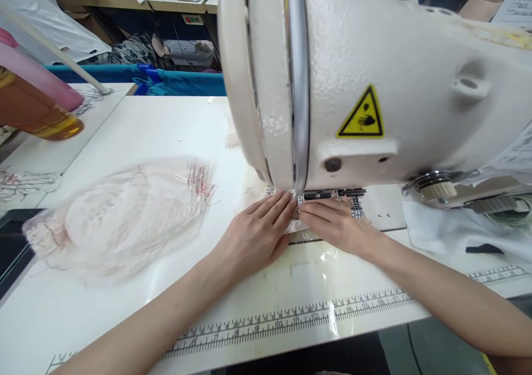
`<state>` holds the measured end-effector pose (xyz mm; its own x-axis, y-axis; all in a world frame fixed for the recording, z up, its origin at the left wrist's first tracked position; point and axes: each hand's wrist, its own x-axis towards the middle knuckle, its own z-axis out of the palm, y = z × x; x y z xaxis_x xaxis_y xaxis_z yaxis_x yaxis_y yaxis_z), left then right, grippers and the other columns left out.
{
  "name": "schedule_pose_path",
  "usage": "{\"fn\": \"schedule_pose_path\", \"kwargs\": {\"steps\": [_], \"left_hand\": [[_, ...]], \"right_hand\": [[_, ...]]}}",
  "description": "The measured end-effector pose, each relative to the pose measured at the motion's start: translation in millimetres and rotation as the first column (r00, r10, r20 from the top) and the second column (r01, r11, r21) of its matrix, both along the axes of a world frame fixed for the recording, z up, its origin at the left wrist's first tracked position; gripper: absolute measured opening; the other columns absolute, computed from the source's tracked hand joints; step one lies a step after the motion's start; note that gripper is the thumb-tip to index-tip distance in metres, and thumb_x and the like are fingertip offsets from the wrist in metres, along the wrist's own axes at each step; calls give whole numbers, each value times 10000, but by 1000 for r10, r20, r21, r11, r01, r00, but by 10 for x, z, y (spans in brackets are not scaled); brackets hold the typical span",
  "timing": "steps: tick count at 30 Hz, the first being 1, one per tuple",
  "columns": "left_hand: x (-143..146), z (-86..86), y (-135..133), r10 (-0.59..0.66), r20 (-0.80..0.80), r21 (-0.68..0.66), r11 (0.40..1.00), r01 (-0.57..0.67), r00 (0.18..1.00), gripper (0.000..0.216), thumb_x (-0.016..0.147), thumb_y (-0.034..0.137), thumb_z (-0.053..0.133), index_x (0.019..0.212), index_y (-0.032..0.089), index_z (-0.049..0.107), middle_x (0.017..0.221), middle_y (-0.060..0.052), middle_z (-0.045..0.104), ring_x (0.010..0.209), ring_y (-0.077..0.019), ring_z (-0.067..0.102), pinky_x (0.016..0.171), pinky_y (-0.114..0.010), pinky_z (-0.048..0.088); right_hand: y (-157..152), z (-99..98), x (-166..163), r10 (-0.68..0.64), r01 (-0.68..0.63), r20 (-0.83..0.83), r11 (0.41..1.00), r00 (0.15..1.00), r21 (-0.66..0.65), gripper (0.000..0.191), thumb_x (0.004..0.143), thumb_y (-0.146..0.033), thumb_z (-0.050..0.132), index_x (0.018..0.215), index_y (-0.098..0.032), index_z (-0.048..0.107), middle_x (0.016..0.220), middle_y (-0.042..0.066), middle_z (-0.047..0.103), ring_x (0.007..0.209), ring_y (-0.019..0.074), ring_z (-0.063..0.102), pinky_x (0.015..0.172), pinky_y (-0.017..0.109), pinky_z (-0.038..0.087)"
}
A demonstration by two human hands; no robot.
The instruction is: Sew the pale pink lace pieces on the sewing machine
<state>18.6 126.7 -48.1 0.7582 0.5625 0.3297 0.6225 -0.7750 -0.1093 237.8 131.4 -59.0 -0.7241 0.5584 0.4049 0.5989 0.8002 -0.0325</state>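
Observation:
A sewing machine (270, 81) with a pale head stands over the white table. My left hand (260, 225) lies flat beside the presser foot, fingers stretched out over a small piece of white lace fabric (295, 214). From the right, my right hand (334, 222) reaches the same lace, its fingers pressed together at the edge of the cloth. Its thumb is hidden. Both sets of fingertips are close to the needle area, where a black and metal attachment (318, 195) sits. Most of the lace is covered by my hands.
A blurred heap of pale lace pieces (137, 220) with red threads lies at left. A bottle of amber liquid (37, 109) and a pink bottle (45, 70) stand behind it. A printed ruler (278, 325) runs along the front edge. White cloth (449, 231) lies right.

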Motion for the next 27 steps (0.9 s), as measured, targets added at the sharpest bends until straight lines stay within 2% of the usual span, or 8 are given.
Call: {"fn": "schedule_pose_path", "kwargs": {"steps": [4, 7, 10, 14, 19, 23, 27], "left_hand": [[31, -10, -20, 30, 8, -18, 999, -30, 1000, 396, 899, 224, 445, 1237, 61, 572, 1280, -156, 587, 1194, -295, 559, 972, -427, 521], [56, -20, -33, 44, -4, 8, 999, -44, 999, 394, 910, 243, 451, 1227, 44, 575, 1276, -173, 587, 1176, -304, 571, 952, -427, 529], [69, -26, -41, 52, -11, 38, 998, -51, 999, 395, 919, 249, 448, 1223, 31, 576, 1267, -187, 590, 1161, -309, 582, 940, -423, 534], [69, -29, -50, 73, -6, 49, 996, -73, 997, 396, 915, 244, 450, 1228, 35, 573, 1267, -194, 588, 1167, -319, 576, 925, -428, 539], [81, -28, -54, 79, -9, 34, 996, -79, 997, 402, 927, 264, 451, 1257, 61, 555, 1264, -177, 596, 1178, -307, 569, 952, -429, 525], [92, -25, -55, 86, -4, 50, 995, -86, 996, 397, 928, 267, 452, 1248, 60, 565, 1254, -182, 601, 1187, -319, 559, 930, -428, 537], [89, -29, -56, 100, 26, -4, 995, -100, 995, 391, 929, 256, 449, 1261, 80, 559, 1257, -170, 600, 1226, -323, 523, 939, -445, 529]], "right_hand": [[16, -3, 22, 7, -6, -4, 997, 1000, 74, 261, 878, -15, 476, 992, -200, 621, 1057, 17, 680, 942, 140, 603, 745, 281, 468], [-5, -5, 29, -56, 54, 8, 988, 998, 144, 227, 883, -46, 486, 973, -203, 623, 1062, 6, 687, 873, 151, 609, 687, 308, 449], [-32, -13, 28, -149, 143, 18, 972, 989, 188, 245, 870, -54, 493, 977, -224, 632, 1071, -17, 690, 826, 169, 610, 693, 352, 441], [-39, -14, 24, -138, 135, 0, 970, 990, 204, 287, 850, -27, 495, 998, -227, 640, 1061, -41, 695, 812, 157, 611, 732, 348, 455], [-27, 22, 44, -171, 173, -30, 971, 985, 162, 231, 872, -92, 527, 996, -250, 641, 1025, -25, 702, 836, 152, 616, 798, 330, 463], [0, 27, 69, -153, 155, -34, 983, 988, 93, 297, 858, -58, 528, 1023, -274, 646, 962, -26, 700, 878, 151, 621, 801, 299, 471], [8, 53, 51, -176, 178, -66, 984, 982, 30, 329, 877, -79, 509, 1075, -302, 648, 976, -15, 685, 908, 164, 622, 819, 310, 484]]}}
